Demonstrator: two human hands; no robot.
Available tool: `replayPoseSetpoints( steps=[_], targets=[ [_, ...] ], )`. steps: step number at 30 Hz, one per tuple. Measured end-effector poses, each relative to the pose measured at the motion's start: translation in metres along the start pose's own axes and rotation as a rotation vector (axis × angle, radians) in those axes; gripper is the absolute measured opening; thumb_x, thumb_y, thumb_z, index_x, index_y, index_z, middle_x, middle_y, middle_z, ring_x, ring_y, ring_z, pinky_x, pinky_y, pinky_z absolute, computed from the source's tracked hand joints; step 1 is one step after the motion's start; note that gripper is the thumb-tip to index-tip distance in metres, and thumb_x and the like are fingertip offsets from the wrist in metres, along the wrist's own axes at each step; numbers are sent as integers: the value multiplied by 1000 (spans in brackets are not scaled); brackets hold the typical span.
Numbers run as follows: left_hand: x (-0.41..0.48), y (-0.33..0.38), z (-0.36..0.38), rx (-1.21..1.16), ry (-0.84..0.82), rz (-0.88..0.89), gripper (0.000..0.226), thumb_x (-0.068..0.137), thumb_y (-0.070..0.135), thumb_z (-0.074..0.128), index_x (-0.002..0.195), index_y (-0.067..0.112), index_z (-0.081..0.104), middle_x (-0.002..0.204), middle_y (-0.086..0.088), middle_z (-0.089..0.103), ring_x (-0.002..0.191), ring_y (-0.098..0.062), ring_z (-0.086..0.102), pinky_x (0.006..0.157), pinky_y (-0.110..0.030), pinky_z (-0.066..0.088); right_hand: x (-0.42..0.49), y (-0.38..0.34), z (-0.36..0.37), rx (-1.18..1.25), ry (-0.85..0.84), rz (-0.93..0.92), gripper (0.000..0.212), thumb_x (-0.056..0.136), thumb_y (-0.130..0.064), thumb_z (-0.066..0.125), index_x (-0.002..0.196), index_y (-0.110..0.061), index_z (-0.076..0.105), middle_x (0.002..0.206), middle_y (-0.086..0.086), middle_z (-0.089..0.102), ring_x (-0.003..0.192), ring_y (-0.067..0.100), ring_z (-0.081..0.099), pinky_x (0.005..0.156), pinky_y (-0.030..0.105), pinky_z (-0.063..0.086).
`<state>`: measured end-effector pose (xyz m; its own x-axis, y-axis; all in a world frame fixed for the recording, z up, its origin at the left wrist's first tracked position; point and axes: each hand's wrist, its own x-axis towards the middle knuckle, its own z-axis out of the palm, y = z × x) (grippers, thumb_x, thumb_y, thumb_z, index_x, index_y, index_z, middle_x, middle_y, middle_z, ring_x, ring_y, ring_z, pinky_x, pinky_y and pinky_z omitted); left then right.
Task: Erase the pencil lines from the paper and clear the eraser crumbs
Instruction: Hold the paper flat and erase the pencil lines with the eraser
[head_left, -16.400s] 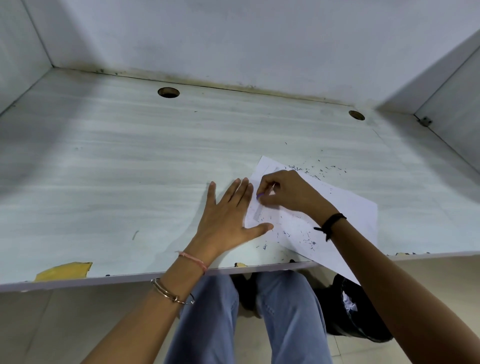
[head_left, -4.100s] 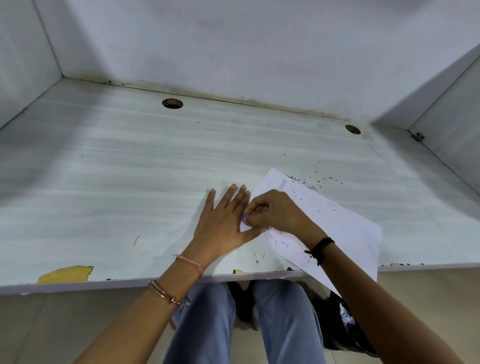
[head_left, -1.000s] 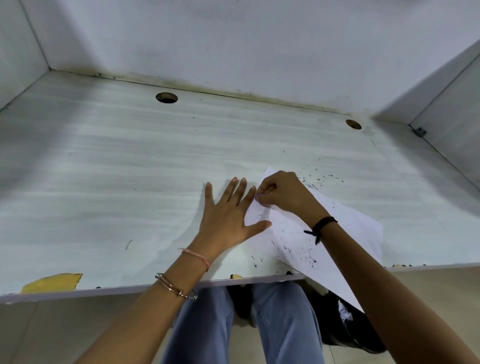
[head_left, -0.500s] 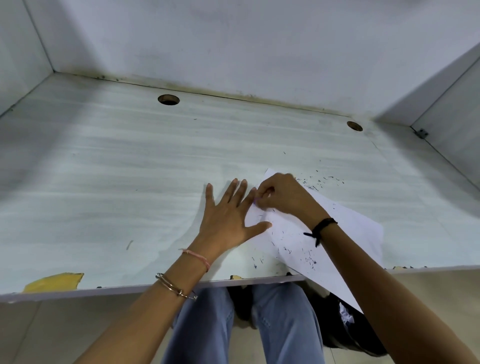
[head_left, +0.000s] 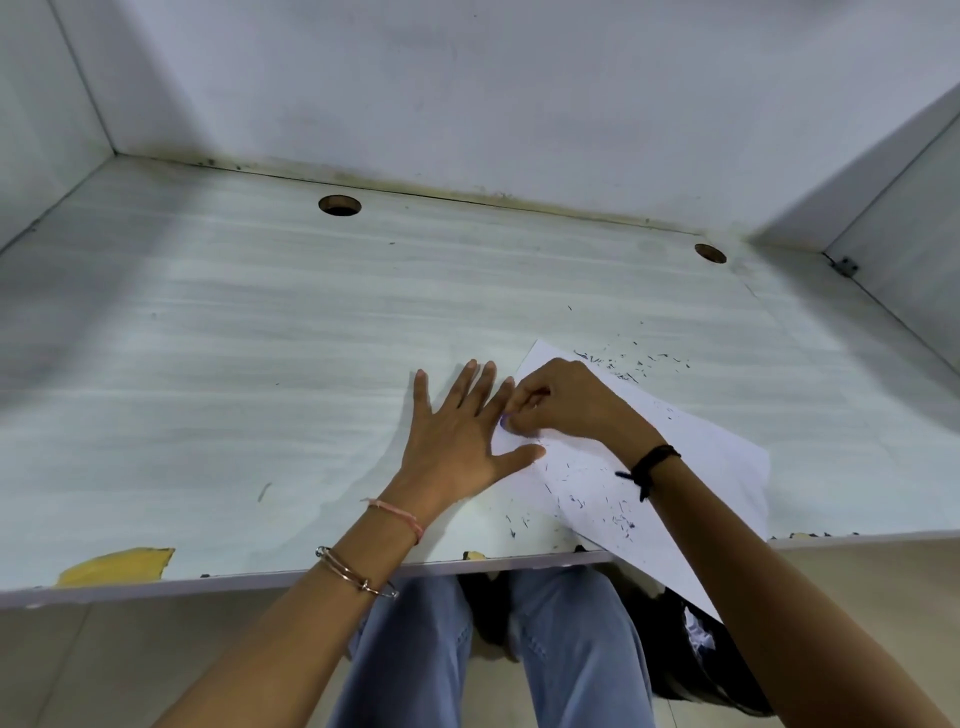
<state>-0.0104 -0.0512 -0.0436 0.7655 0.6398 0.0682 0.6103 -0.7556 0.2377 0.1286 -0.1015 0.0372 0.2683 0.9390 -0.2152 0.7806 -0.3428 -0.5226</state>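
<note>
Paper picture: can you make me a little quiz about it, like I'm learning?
1. True or false: the left hand lies flat, with its thumb on the paper.
2. Which hand pinches the eraser? A) left hand B) right hand
3. Fill in: dark crumbs lie on the paper and on the ____.
Key: 1 true; 2 B; 3 desk.

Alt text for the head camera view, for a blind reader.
A person's right hand presses a small purplish eraser onto a white paper while the left hand lies flat on the desk, thumb on the paper's edge. Dark eraser crumbs dot paper and desk; the paper's near corner overhangs the desk.
</note>
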Motion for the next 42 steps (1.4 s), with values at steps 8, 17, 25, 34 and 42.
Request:
replayPoseSetpoints(
  steps=[8,17,25,34,42],
  targets=[
    [0,0,0,10,14,-1,104,67,86,-8,155,32,0,164,3,-7,149,-14,-15,113,-64,-11,-1,0,-6,-25,-52,-6,4,73,-12,74,75,-16,76,60,-8,63,57,7,52,52,14,38],
    [0,0,-1,9,2,-3,104,67,86,-9,155,32,0,163,3,-8,149,-15,-15,113,-64,-10,3,3,-12,-54,-31,-10,6,72,-10,72,76,-12,76,53,-13,58,49,1,47,47,9,34],
    [0,1,-1,8,-1,-3,105,66,86,-9,155,32,0,163,3,-8,149,-15,-15,113,-64,-11,4,5,-14,-137,5,-22,4,73,-10,73,76,-12,75,57,-14,61,53,1,52,48,11,35],
    [-1,1,-2,20,-22,-10,103,70,90,-2,155,33,-3,163,4,-12,148,-13,-18,113,-64,-11,-1,22,-11,-41,129,-62,3,76,-10,72,78,-12,73,72,1,68,56,3,51,50,8,36],
    [-3,-1,-1,-86,38,2,79,86,80,18,150,34,23,164,5,0,149,-9,-12,114,-62,-12,-21,48,-3,251,255,18,2,83,-16,68,82,-15,69,75,-8,68,61,-7,55,61,3,40]
  ],
)
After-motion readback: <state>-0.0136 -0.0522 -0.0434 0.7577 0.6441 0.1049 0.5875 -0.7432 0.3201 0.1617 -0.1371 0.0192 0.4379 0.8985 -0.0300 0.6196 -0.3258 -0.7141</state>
